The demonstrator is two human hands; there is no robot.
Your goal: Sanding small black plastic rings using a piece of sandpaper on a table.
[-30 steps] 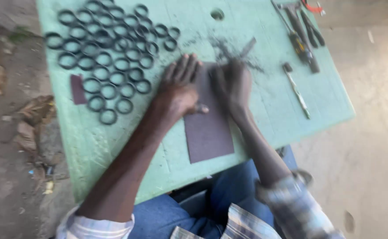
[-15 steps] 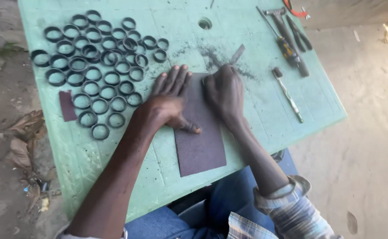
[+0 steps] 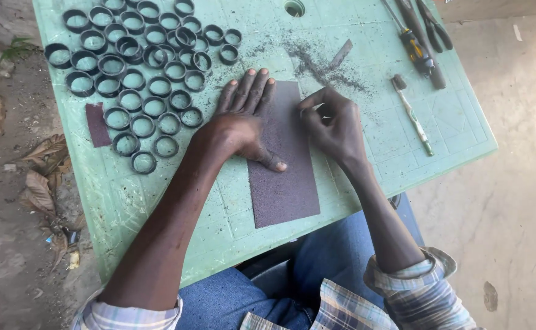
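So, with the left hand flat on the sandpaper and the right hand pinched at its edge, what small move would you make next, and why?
Probably draw the right hand across the sandpaper sheet. Its fingertips pinch something too small to identify against the sheet, while the left hand pins it flat on the green table.

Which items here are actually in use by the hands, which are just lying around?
In use:
- sandpaper sheet, pinned flat by the left hand
- right hand, fingertips pinched over the sheet; what they hold is too small to tell

Lying about:
- black rings
- small sandpaper scrap
- screwdriver
- toothbrush
- dark filings
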